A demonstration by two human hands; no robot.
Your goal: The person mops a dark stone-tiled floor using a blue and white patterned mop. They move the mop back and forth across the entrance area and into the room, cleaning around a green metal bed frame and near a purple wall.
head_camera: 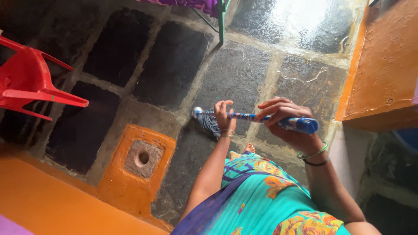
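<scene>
here the mop head (210, 123) is mostly hidden behind the left hand (224, 115), so only a bunch of grey-blue strands shows below the fist, and it is hard to tell whether they touch the stone floor (244, 74). the mop handle (257, 117), blue with a speckled pattern, lies almost level across the middle of the view, its long axis running from a small silvery tip on the left to a plain blue end (305, 125) on the right. the left hand is clenched around the handle near the strands, a bangle at its wrist; the right hand (287, 124) grasps the handle close to the blue end, fingers curled over the top, with green and dark bands on the wrist. a bare foot (249, 148) peeks out below the handle, partly covered by the turquoise flowered garment (265, 196). a red plastic chair (30, 82) is cut off at the left edge. an orange-painted block with a round hole (141, 159) sits in the floor left of the person, and an orange ledge (383, 65) runs along the right, cropped by the frame.
</scene>
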